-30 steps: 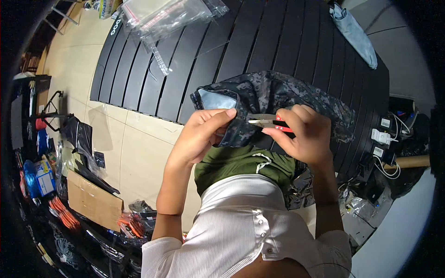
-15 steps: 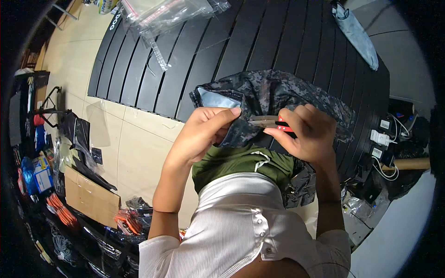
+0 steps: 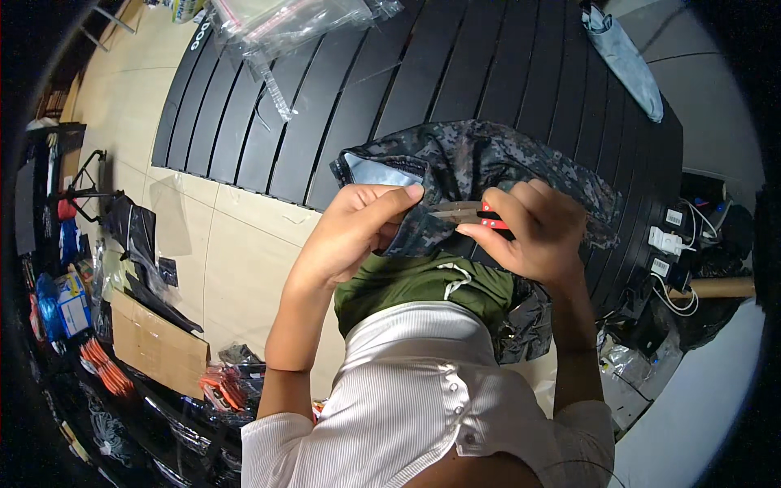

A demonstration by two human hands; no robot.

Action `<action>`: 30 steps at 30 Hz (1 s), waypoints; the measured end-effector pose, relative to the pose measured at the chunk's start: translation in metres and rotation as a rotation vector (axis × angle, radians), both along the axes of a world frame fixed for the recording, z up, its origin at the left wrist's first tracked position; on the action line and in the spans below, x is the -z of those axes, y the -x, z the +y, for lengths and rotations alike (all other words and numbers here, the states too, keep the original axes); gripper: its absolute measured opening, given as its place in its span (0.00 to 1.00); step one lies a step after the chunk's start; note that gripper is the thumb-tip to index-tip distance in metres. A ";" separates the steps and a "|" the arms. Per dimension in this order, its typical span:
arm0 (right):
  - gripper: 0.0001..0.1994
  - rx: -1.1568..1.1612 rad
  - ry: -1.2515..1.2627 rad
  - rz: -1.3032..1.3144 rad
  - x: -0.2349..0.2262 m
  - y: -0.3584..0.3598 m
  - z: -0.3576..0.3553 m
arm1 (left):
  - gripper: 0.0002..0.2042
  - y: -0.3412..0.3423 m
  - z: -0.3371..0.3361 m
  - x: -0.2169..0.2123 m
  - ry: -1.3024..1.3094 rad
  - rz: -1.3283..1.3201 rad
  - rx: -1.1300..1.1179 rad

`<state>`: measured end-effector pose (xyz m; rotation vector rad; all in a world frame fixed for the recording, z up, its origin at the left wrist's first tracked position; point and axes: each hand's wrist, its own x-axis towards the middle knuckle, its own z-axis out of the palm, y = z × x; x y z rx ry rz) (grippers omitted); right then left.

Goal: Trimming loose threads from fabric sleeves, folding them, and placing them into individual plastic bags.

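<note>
A dark camouflage fabric sleeve with a pale blue inside lies across the near edge of the black slatted table. Its open end is pinched between the thumb and fingers of my left hand. My right hand is closed around small thread snips with red handles. Their metal blades point left and touch or lie just over the fabric beside my left fingers. Whether the blade tips are on a thread I cannot tell.
On the black slatted table lie clear plastic bags at the far left and a light blue rolled cloth at the far right. White chargers with cables are right of the table. A cardboard box stands on the floor at left.
The snips and my right hand have shifted slightly left, toward my left fingers. My left hand keeps its pinch on the fabric.
</note>
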<state>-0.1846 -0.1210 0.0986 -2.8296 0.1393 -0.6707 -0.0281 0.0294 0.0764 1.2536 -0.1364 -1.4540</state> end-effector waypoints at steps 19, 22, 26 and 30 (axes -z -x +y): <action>0.19 -0.025 0.020 -0.014 0.007 0.003 -0.007 | 0.19 -0.002 0.003 0.002 -0.034 -0.007 0.030; 0.17 0.033 -0.046 -0.038 0.005 0.013 -0.020 | 0.20 -0.003 0.003 0.004 0.018 0.067 0.001; 0.18 0.128 -0.131 0.028 -0.001 0.020 -0.014 | 0.19 -0.001 0.001 0.003 0.028 0.069 -0.018; 0.20 0.126 -0.185 -0.044 0.004 0.015 0.003 | 0.15 0.001 -0.001 0.002 0.013 0.096 -0.075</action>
